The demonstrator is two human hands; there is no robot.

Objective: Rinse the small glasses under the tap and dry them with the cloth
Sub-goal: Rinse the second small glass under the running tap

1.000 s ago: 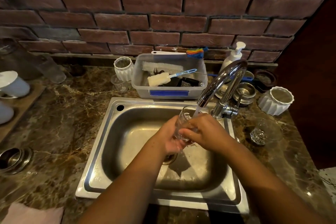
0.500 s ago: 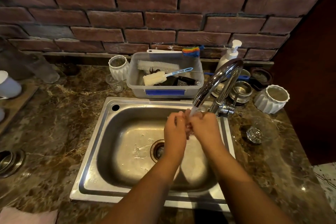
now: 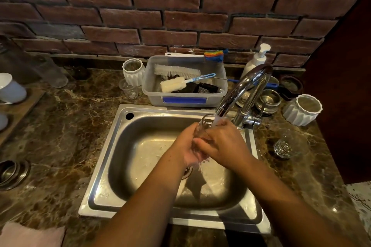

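Over sink (image 3: pixel 98 168), gripping glass (image 3: pixel 206 122) near upright in left hand (image 3: pixel 186 146) and right hand (image 3: pixel 222 144), mouth under tap (image 3: pixel 245 84); cloth (image 3: pixel 30 234) back-left of left hand.

Left hand (image 3: pixel 187 147) and right hand (image 3: pixel 225 144) curl together, forearms converging.

Rectangular stainless steel sink (image 3: pixel 100 166) set in brown marbled stone bench (image 3: pixel 60 126). Behind sink: clear plastic tub (image 3: pixel 152 92) of brushes; curved chrome tap (image 3: pixel 245 84) at its back-right corner. Right of sink: clear glass bowl (image 3: pixel 282 148). Front-left of sink: pink cloth (image 3: pixel 30 234). Over sink, under tap spout: small clear drinking glass (image 3: pixel 204 123).
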